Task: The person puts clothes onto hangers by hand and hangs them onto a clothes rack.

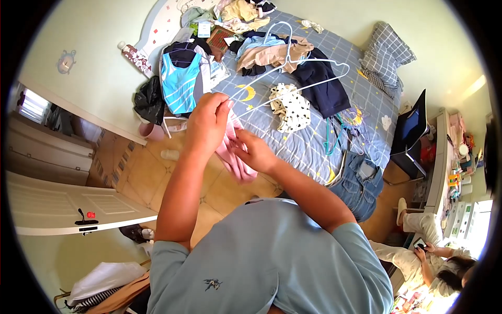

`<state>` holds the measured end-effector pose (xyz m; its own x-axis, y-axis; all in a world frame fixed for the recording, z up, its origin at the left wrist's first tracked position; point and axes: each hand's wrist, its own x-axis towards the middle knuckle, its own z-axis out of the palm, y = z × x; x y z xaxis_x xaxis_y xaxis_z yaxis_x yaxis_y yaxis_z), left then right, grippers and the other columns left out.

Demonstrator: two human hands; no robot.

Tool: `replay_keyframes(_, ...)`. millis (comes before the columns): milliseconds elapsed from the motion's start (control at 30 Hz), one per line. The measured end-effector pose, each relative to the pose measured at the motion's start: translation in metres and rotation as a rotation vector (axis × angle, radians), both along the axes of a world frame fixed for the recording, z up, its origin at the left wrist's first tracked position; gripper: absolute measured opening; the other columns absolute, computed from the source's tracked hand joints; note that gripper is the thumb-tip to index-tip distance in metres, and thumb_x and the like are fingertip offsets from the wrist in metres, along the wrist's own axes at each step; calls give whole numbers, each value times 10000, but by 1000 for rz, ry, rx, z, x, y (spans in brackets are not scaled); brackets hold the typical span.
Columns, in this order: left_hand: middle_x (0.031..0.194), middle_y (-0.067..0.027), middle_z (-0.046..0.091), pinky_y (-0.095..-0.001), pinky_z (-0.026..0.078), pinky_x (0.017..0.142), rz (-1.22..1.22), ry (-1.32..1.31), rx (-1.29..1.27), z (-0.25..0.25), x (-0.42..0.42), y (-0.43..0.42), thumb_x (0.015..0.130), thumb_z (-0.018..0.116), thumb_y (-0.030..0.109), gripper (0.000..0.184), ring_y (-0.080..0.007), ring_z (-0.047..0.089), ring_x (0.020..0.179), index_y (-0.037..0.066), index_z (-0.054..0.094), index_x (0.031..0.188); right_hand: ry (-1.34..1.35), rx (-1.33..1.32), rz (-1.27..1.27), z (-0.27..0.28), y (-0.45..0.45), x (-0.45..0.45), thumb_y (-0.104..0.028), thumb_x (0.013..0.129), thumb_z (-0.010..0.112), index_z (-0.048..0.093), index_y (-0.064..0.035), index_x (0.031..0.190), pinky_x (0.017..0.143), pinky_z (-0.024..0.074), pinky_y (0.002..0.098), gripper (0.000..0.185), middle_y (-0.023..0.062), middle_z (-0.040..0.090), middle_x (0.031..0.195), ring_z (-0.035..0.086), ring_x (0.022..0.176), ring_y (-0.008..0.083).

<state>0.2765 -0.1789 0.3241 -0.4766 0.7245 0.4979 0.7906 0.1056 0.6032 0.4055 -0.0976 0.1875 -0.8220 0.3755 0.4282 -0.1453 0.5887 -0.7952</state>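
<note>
My left hand (pixel 208 123) is closed around one end of a pale blue-white clothes hanger (pixel 288 51), whose hook points away over the bed. A pink garment (pixel 240 168) hangs down below that hand, its upper part partly hidden by my fingers. My right hand (pixel 254 152) has its fingers bent on the pink cloth, a little lower and to the right. Behind the hanger, on the bed, lie a white garment with black spots (pixel 289 107), a dark navy garment (pixel 325 89) and a beige garment (pixel 272 56).
The bed (pixel 293 146) has a blue checked cover. Green hangers (pixel 330 137) and jeans (pixel 358 183) lie at its near right edge. A blue striped top (pixel 179 83) hangs over a chair at the left. At the lower right sits another person (pixel 418 261) with a phone.
</note>
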Motion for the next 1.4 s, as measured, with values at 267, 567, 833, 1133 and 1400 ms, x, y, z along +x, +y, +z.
replay_keyframes(267,827,-27,600,-249,443,669,16,-73,131,12,-32,-35,939,625,64,87,-100,536,734,-22,617,944,-150,193,-7,-37,24,43,-158,765,732,672,-84,1108,837,444,457,356,124,673,904,630,927,333)
replay_keyframes(567,765,-76,585,-284,435,611,24,-2,44,-29,-88,-76,928,631,109,112,-163,542,655,-3,624,919,-150,539,-211,26,131,115,-221,760,790,662,-113,819,973,374,474,177,14,638,804,628,900,240)
replay_keyframes(833,796,-83,595,-324,447,614,15,73,-100,-32,-79,-75,918,638,124,112,-224,571,662,12,630,918,-216,587,-267,76,160,134,-187,755,799,679,-100,865,958,388,421,185,3,664,847,635,921,232)
replay_keyframes(1133,781,-62,544,-282,418,609,-113,37,-23,-33,-83,-59,926,634,96,97,-169,523,671,1,621,923,42,226,-224,76,151,94,-108,810,750,618,0,1087,779,528,386,325,175,627,1024,630,943,341)
replay_keyframes(1400,1023,-62,594,-282,473,820,-129,-305,164,-77,-97,-57,945,629,83,161,-146,579,922,-2,630,1082,-109,169,-331,68,164,78,-161,861,716,683,-32,939,623,498,349,155,146,642,783,638,699,294)
